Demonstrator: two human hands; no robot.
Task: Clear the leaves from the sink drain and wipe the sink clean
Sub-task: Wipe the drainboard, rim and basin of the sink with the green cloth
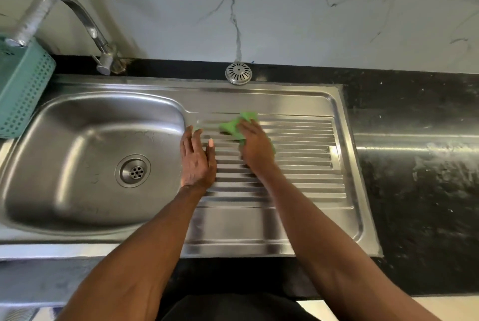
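Observation:
A steel sink basin (51, 165) fills the left, its round drain (133, 170) bare with no leaves showing. To its right lies the ribbed drainboard (305, 162). My right hand (256, 148) presses a green cloth (237, 125) flat on the upper ribs, fingers over the cloth; the hand is motion-blurred. My left hand (197, 160) rests palm down on the drainboard's left edge beside the basin, fingers spread, holding nothing.
A curved tap (85, 22) rises at the back left. A teal perforated basket (23, 87) stands at the far left. A round metal strainer cap (238, 73) sits on the black counter (420, 191) behind the drainboard. A marble wall is behind.

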